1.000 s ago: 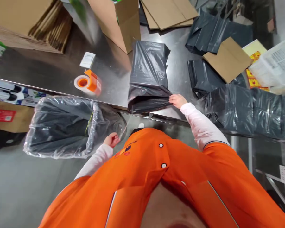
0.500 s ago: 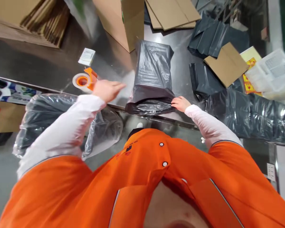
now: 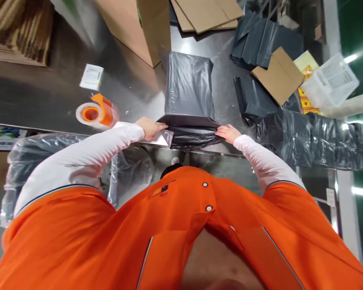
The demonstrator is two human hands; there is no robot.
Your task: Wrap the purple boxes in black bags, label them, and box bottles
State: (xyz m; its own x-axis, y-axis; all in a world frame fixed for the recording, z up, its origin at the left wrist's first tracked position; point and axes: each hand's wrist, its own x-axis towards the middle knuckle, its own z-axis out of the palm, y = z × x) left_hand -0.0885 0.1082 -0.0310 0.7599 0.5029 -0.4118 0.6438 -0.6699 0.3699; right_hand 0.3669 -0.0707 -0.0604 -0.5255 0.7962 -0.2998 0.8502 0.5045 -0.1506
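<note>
A dark grey plastic mailing bag lies on the metal table in front of me, filled with something flat and box-shaped that is hidden inside. Its near end is a loose, creased black flap at the table edge. My left hand pinches the flap's left corner, where a bit of see-through film shows under the fingers. At the right corner, my right hand has its fingers closed on the flap's edge. An orange tape dispenser with a roll of tape stands left of my left hand.
Left of the bag are a stack of labels and flattened cardboard. A cardboard box stands behind. To the right lie more grey bags, a cardboard piece and a white plastic basket. The table's edge runs near my body.
My left hand has moved right from beside the tape dispenser to the flap's left corner. My right hand stays at the right corner. The flap looks pulled straighter, and the view has shifted slightly.
</note>
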